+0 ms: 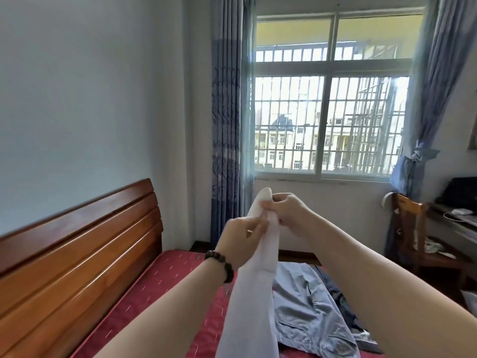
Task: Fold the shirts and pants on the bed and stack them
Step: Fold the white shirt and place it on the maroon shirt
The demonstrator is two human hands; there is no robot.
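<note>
Both hands are raised above the red bed [165, 282], gripping one white garment [254, 275]. The right hand [286, 211] pinches its top end; the left hand [238, 240] pinches it just below. A light blue garment [304, 306] lies spread on the bed, right of the hanging white cloth.

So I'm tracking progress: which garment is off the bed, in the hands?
The white garment, pinched by both the left hand and right hand; the grey-blue garment lies on the bed.
</note>
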